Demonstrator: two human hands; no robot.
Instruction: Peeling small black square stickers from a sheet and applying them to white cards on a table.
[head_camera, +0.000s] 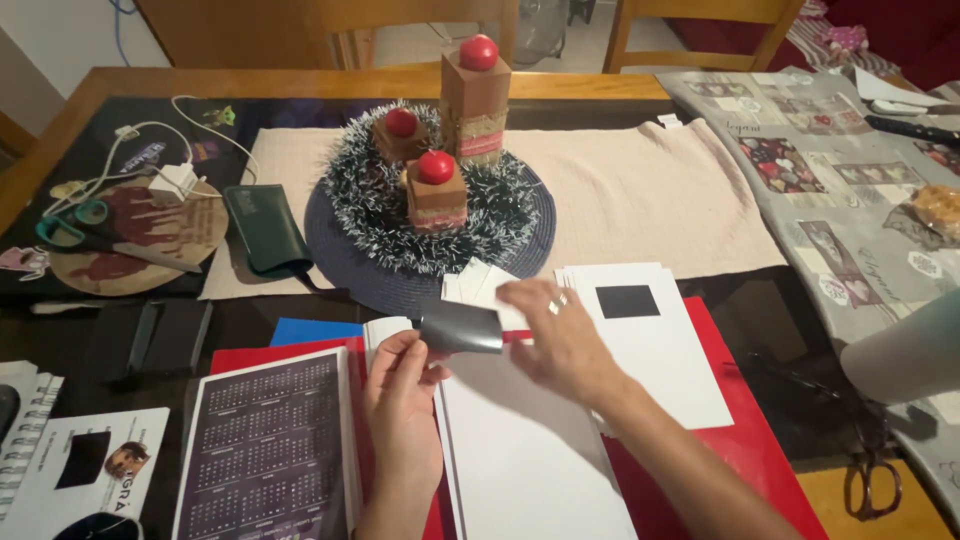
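- The left hand (402, 400) and right hand (560, 340) hide part of the dark strip (462, 328) and the white sheets (520, 450) beneath.
- The calendar (265, 450) is cut off by the bottom edge.
- The grey sleeve (905, 355) runs off the right edge.
- The scissors (870, 480) are dim and partly hidden.
- The tinsel (375, 215) hides the block bases.

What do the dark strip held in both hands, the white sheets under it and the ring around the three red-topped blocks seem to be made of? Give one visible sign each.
Dark strip: likely flexible magnetic sheet or plastic; it curls and shows a dull sheen.
White sheets: paper or thin card, matte, flat, crisp-edged.
Ring: tinsel, dark bristly strands with pale tips.
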